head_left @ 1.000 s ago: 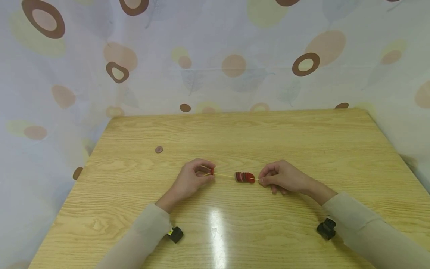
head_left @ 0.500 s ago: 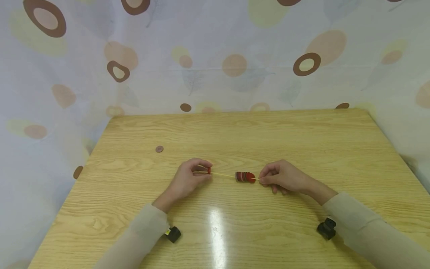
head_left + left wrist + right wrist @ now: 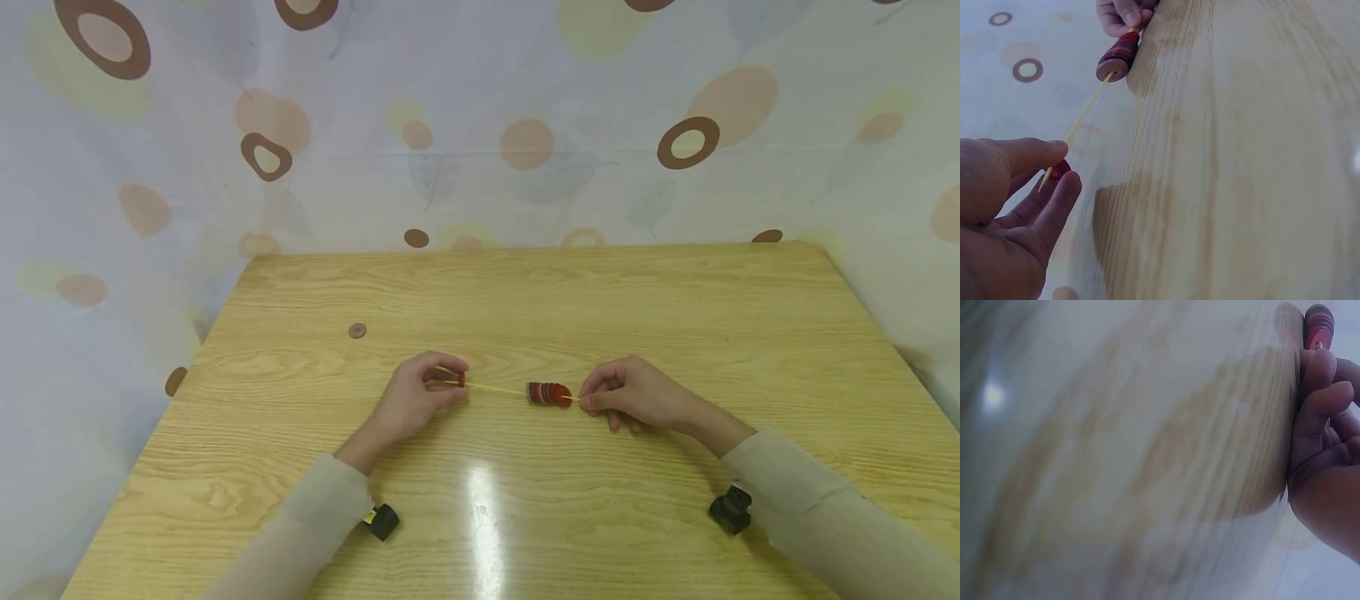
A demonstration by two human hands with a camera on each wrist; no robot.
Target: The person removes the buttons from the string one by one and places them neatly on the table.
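Note:
A yellow string (image 3: 495,389) runs nearly straight between my two hands. Threaded on it is a stack of red, brown and pink buttons (image 3: 546,393), close to my right hand (image 3: 633,395), whose thumb and forefinger pinch the string's right end. My left hand (image 3: 420,396) pinches a red button (image 3: 461,379) by its edges between thumb and fingers. The string passes through that button, and its free end (image 3: 1042,185) sticks out on the palm side in the left wrist view. In the right wrist view the stack (image 3: 1319,328) shows just past my fingertips.
One loose brown button (image 3: 357,330) lies on the wooden table (image 3: 637,308), beyond my left hand. A patterned cloth (image 3: 450,108) hangs behind the table's far edge. Black wrist cameras (image 3: 729,510) hang below both sleeves.
My left hand has drawn left with the red button, so more string shows between it and the stack. The string tail behind that button has straightened. My right hand stays in place.

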